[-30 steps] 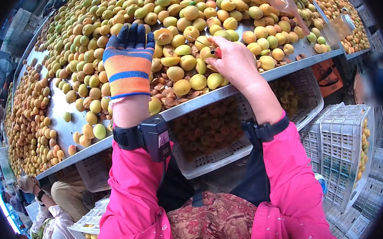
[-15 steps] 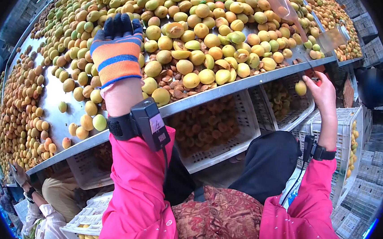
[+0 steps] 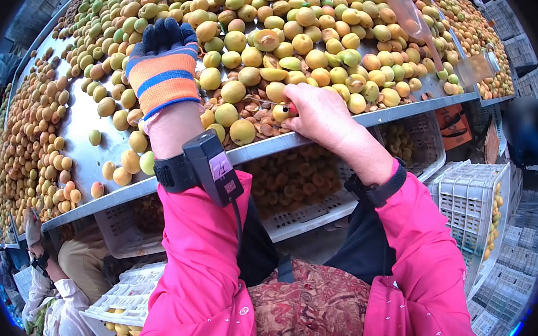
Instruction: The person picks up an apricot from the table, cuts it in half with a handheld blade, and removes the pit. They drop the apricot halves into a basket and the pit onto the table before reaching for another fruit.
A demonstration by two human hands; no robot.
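My left hand (image 3: 163, 65), in an orange and navy knit glove, reaches over the apricots (image 3: 232, 91) heaped on the metal table. Its dark fingers bend away from me over the fruit, thumb slightly apart, and the fingertips are hidden. My bare right hand (image 3: 323, 115) is at the table's near edge, closed around a small red-handled knife (image 3: 293, 110). Most of the handle is covered by my fingers. A yellow apricot (image 3: 280, 113) lies right beside the handle, among brown pits (image 3: 266, 129) and cut fruit.
Under the table edge (image 3: 374, 115) stand plastic crates (image 3: 316, 223) holding fruit. Another white crate (image 3: 469, 190) stands to the right. At lower left, a co-worker's sleeve (image 3: 71, 310) and hand (image 3: 32, 228) show near the table. A clear container (image 3: 479, 67) lies at the table's right end.
My right hand has swung left from above the right-hand crate to the pile, and the apricot it held is gone from it. My left hand has shifted slightly left over the fruit.
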